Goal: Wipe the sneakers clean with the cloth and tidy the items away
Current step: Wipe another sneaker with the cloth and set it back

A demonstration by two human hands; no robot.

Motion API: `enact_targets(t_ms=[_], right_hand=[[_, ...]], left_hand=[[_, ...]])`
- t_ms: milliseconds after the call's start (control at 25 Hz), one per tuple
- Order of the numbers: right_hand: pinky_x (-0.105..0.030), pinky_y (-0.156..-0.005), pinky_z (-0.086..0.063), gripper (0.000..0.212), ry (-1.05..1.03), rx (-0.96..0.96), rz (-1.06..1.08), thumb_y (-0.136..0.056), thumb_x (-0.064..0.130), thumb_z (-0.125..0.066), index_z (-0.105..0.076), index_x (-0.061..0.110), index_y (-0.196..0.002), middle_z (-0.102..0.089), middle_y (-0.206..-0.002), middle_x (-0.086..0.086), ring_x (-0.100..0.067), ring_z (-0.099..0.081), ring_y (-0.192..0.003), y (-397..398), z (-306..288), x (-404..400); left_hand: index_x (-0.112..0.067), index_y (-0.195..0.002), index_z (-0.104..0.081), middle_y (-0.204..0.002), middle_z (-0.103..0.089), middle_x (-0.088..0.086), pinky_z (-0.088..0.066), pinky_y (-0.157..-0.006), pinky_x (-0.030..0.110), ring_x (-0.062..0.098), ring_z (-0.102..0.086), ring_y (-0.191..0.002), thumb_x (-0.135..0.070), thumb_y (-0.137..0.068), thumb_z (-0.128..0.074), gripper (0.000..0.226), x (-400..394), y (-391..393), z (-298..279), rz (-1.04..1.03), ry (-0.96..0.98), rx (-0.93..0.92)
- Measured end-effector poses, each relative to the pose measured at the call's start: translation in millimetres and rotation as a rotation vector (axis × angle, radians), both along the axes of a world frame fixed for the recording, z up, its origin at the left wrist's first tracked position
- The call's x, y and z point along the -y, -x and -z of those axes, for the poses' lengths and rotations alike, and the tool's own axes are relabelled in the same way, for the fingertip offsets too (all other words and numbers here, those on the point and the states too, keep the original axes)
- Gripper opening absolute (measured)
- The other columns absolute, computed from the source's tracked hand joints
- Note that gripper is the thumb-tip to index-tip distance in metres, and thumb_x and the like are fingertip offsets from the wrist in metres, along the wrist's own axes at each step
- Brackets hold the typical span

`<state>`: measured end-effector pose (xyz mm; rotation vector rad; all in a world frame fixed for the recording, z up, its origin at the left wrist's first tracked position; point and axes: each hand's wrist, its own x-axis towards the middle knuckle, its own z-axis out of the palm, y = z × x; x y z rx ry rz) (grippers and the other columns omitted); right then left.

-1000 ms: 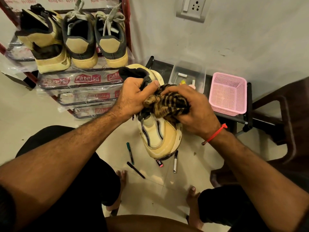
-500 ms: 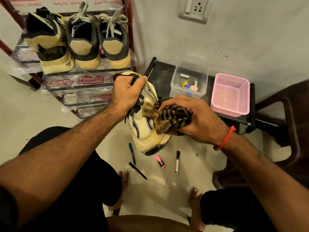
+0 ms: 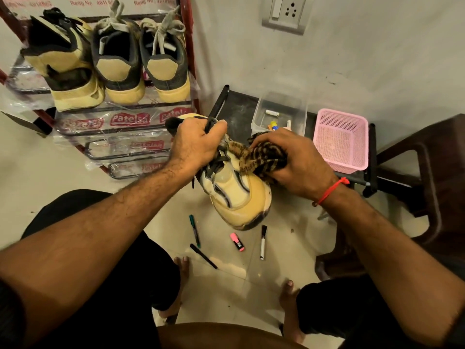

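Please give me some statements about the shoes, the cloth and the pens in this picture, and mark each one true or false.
1. The left hand holds the sneaker near its collar. True.
2. The right hand presses a plain white cloth on the sneaker. False: the cloth is brown with dark stripes.
3. Three shoes stand on the shoe rack. True.
4. The pink basket holds the pens. False: it looks empty; the pens lie on the floor.
5. The pink highlighter lies on the floor. True.
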<state>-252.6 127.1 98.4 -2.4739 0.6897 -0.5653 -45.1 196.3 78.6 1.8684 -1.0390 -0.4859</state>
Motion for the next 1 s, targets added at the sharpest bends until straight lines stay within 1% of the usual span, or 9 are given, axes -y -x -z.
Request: enact_targets(t_ms=[200, 400, 520, 600, 680, 760, 840, 920, 1000], right_hand=[[-0.036, -0.099, -0.050, 0.042, -0.034, 0.093, 0.114, -0.079, 0.022, -0.082, -0.065, 0.016, -0.118, -0.067, -0.115, -0.003, -0.018, -0.061, -0.110, 7.4, -4.8, -0.6], [-0.026, -0.097, -0.043, 0.051, 0.057, 0.006, 0.194, -0.075, 0.018, -0.080, -0.061, 0.016, -0.122, -0.058, -0.118, -0.007, -0.016, -0.052, -0.109, 4.4, -9.6, -4.5], [-0.032, -0.095, -0.048, 0.055, 0.045, -0.086, 0.055, -0.075, 0.032, -0.073, -0.058, 0.019, -0.126, -0.052, -0.118, -0.008, -0.022, -0.052, -0.107, -12.0, 5.0, -38.1], [-0.042, -0.091, -0.052, 0.052, 0.137, -0.146, -0.021, -0.078, 0.025, -0.071, -0.058, 0.016, -0.128, -0.053, -0.122, -0.014, -0.030, -0.053, -0.108, -20.0, 18.7, -51.1], [-0.043, -0.089, -0.053, 0.047, 0.214, -0.117, 0.004, -0.080, 0.021, -0.066, -0.060, 0.013, -0.126, -0.055, -0.121, -0.017, -0.035, -0.054, -0.108, -20.3, 21.2, -37.9], [-0.040, -0.092, -0.050, 0.049, 0.218, -0.049, 0.136, -0.075, 0.018, -0.073, -0.063, 0.012, -0.123, -0.056, -0.116, -0.018, -0.037, -0.055, -0.107, -12.3, 17.5, -10.2], [-0.033, -0.093, -0.044, 0.051, 0.182, -0.025, 0.319, -0.069, 0.018, -0.074, -0.065, 0.012, -0.120, -0.056, -0.114, -0.019, -0.038, -0.055, -0.106, 3.9, 12.1, 20.5], [-0.028, -0.092, -0.042, 0.052, 0.119, 0.018, 0.429, -0.067, 0.017, -0.067, -0.066, 0.013, -0.118, -0.057, -0.114, -0.017, -0.034, -0.057, -0.104, 10.9, 8.7, 26.0], [-0.026, -0.092, -0.042, 0.052, 0.089, 0.028, 0.318, -0.066, 0.016, -0.074, -0.065, 0.014, -0.118, -0.058, -0.113, -0.013, -0.022, -0.054, -0.103, -3.3, 13.1, -1.4]], left_hand=[[-0.018, -0.059, -0.053, -0.056, -0.054, 0.001, -0.049, -0.061, 0.040, 0.022, -0.054, -0.056, -0.060, -0.097, -0.051, 0.057, -0.7, -13.3, -3.2, 0.007, -0.157, 0.050], [-0.014, -0.077, -0.063, -0.072, -0.062, 0.004, -0.043, -0.061, 0.032, 0.017, -0.056, -0.064, -0.056, -0.098, -0.053, 0.048, 1.2, -5.9, -1.6, 0.099, -0.264, 0.106], [-0.016, -0.080, -0.062, -0.076, -0.061, 0.003, -0.041, -0.062, 0.033, 0.021, -0.059, -0.072, -0.057, -0.098, -0.052, 0.046, 4.1, -5.1, 3.4, 0.012, -0.302, 0.134], [-0.014, -0.085, -0.064, -0.079, -0.062, 0.004, -0.037, -0.061, 0.032, 0.023, -0.059, -0.076, -0.055, -0.098, -0.053, 0.045, 5.9, -6.6, 3.7, -0.067, -0.328, 0.112], [-0.010, -0.092, -0.067, -0.082, -0.065, 0.005, -0.043, -0.061, 0.033, 0.024, -0.062, -0.079, -0.050, -0.099, -0.055, 0.042, 8.0, -8.9, 1.5, -0.116, -0.334, -0.007], [-0.010, -0.096, -0.068, -0.090, -0.071, 0.007, -0.057, -0.075, 0.041, 0.026, -0.068, -0.086, -0.045, -0.099, -0.057, 0.036, 8.5, -8.6, 0.8, -0.129, -0.322, -0.154], [-0.011, -0.096, -0.069, -0.093, -0.072, 0.009, -0.059, -0.085, 0.047, 0.029, -0.071, -0.091, -0.042, -0.099, -0.058, 0.033, 6.2, -2.9, 1.1, -0.094, -0.323, -0.191], [-0.011, -0.091, -0.068, -0.087, -0.071, 0.009, -0.059, -0.082, 0.045, 0.029, -0.071, -0.088, -0.041, -0.101, -0.057, 0.033, 3.0, 6.0, 2.1, -0.063, -0.303, -0.180], [-0.012, -0.081, -0.066, -0.080, -0.069, 0.007, -0.058, -0.075, 0.041, 0.026, -0.069, -0.080, -0.040, -0.101, -0.055, 0.036, 0.9, 13.5, 2.1, -0.068, -0.245, -0.180]])
